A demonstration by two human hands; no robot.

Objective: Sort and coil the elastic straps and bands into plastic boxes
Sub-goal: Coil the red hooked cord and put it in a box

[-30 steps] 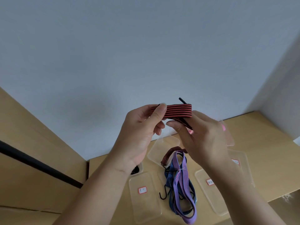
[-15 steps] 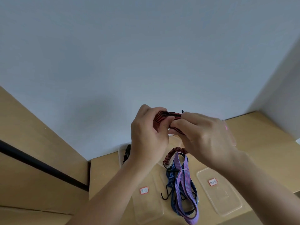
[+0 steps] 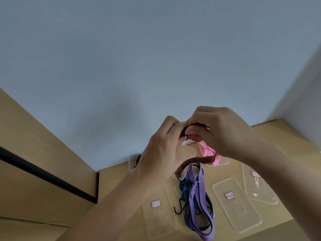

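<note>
**Both hands bunch the red strap above the tabletop**

The left hand (image 3: pixel 161 150) and right hand (image 3: pixel 224 133) meet above the tabletop (image 3: pixel 278 136), fingers of both closed tight around the bunched part of the red strap (image 3: pixel 192 137). The strap's loose tail hangs out from under the right hand toward 7 o'clock and ends by the pile below.

That pile lies at 6 o'clock from the hands: a purple strap (image 3: pixel 199 202) draped over a blue strap (image 3: pixel 185 190), with a black hook (image 3: pixel 178 208) sticking out at the pile's 9 o'clock side.

3 clear lids with red-edged labels lie flat around the pile: the left lid (image 3: pixel 159 221) at its 8 o'clock, the middle lid (image 3: pixel 238 206) at its 3 o'clock, and the right lid (image 3: pixel 258 186) further toward 2 o'clock.

A box (image 3: pixel 220 162) holding a pink band (image 3: pixel 208 151) sits under the right hand. Another box (image 3: pixel 132 162) at the left hand's 8 o'clock holds something black, mostly hidden.
</note>
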